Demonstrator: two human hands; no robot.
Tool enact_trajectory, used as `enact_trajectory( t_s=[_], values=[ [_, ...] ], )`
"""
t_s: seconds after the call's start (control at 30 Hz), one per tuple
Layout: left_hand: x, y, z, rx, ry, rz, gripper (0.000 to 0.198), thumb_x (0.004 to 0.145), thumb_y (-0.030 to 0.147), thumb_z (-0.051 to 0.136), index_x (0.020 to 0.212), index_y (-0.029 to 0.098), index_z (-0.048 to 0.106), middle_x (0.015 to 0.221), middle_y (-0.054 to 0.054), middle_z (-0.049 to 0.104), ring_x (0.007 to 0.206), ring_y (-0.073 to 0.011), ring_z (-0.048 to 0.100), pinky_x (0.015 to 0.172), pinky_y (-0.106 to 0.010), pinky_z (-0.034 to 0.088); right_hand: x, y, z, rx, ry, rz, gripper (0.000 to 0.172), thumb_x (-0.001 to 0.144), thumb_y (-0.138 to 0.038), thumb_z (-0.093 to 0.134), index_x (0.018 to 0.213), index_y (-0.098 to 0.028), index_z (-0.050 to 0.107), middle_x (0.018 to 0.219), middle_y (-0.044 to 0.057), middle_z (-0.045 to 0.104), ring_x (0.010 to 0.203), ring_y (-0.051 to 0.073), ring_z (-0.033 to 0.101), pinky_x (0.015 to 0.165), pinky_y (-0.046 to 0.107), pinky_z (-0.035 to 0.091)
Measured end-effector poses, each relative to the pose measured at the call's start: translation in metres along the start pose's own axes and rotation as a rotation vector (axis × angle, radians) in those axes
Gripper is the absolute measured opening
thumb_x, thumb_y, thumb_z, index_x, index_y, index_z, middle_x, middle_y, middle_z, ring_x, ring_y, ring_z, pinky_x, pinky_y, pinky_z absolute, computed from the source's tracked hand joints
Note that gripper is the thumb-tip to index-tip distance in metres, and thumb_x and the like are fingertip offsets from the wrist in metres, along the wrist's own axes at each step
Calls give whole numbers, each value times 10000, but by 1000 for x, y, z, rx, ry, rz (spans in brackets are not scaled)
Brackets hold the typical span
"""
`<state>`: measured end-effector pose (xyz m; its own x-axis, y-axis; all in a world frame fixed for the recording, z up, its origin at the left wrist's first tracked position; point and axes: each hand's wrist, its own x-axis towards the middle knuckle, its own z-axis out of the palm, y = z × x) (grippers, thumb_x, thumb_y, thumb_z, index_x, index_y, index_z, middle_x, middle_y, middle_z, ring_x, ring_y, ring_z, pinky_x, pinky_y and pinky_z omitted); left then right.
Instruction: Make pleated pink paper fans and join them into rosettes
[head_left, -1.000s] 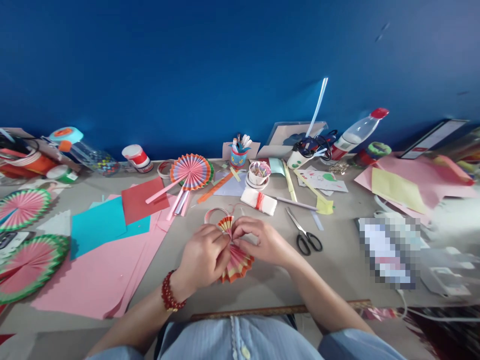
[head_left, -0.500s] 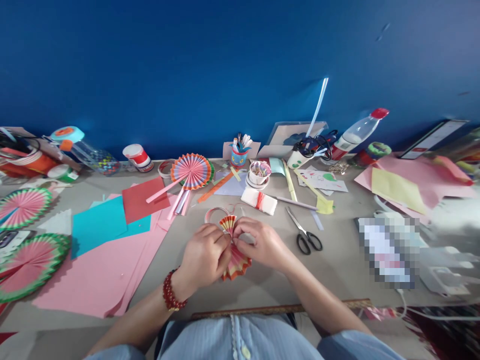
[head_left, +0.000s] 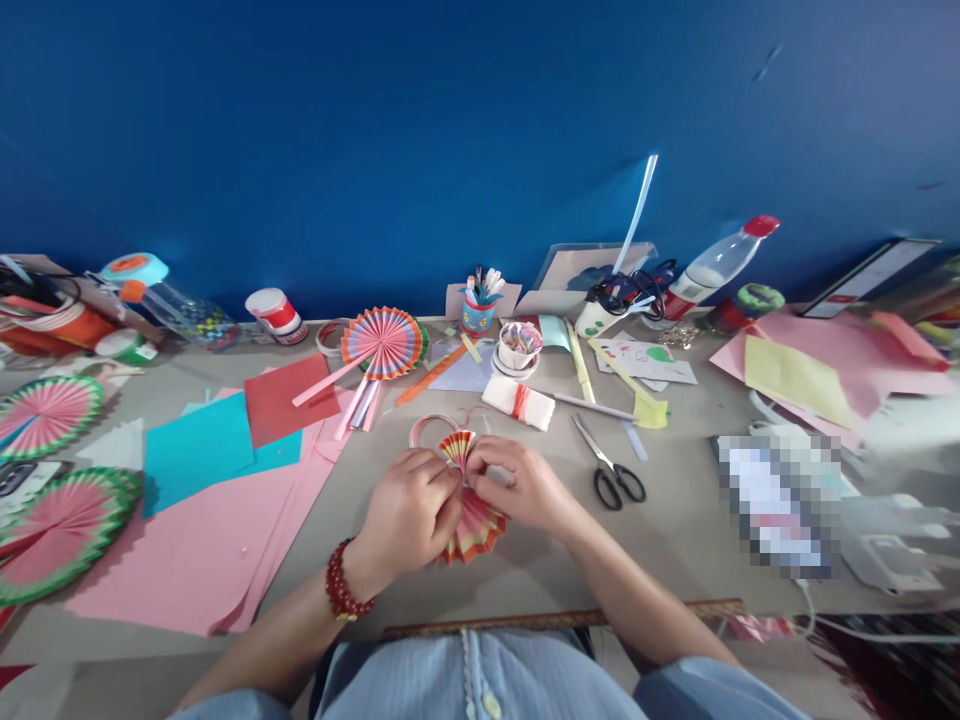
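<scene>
A small pleated paper fan [head_left: 471,527], pink with orange and yellow edges, sits at the middle of the table between both my hands. My left hand [head_left: 409,510], with a red bead bracelet on the wrist, pinches the fan's middle from the left. My right hand [head_left: 521,487] pinches the same middle from the right. The fan's top end fans out above my fingers and its lower end spreads below them. A thin red thread loops on the table just behind the fan.
Black-handled scissors [head_left: 609,470] lie right of my hands. Pink paper sheets [head_left: 202,550], a teal sheet [head_left: 196,447] and a red sheet [head_left: 289,400] lie left. Finished round fans [head_left: 381,342] lie behind and far left [head_left: 56,520]. A white thread-wrapped bundle [head_left: 519,402], cups and bottles stand along the blue wall.
Both hands stay pinched on the fan's middle. The fingers shift slightly and the fan's lower end moves a little; nothing else on the table has moved.
</scene>
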<state>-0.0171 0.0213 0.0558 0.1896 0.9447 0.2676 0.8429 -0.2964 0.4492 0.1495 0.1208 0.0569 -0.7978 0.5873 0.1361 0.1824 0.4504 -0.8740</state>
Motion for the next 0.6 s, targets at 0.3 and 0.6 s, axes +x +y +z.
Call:
enact_trajectory(
  t_s=[0.3,0.6],
  values=[
    [-1,-3,1,-50,28,20,158,875,121,483,850,150,636,792,-86,634,826,-242,575,800,-395,488,3,6,1,143,-9,12,183,717,-17,504,698,-186,571,739,-18,600,700,127,555,674,224,429],
    [0,-1,1,-5,5,13,144,865,133,495,823,151,632,778,-85,622,803,-244,558,790,-402,481,2,4,1,66,10,25,162,709,-28,551,698,-187,575,722,-22,613,694,128,563,682,229,439]
  ],
)
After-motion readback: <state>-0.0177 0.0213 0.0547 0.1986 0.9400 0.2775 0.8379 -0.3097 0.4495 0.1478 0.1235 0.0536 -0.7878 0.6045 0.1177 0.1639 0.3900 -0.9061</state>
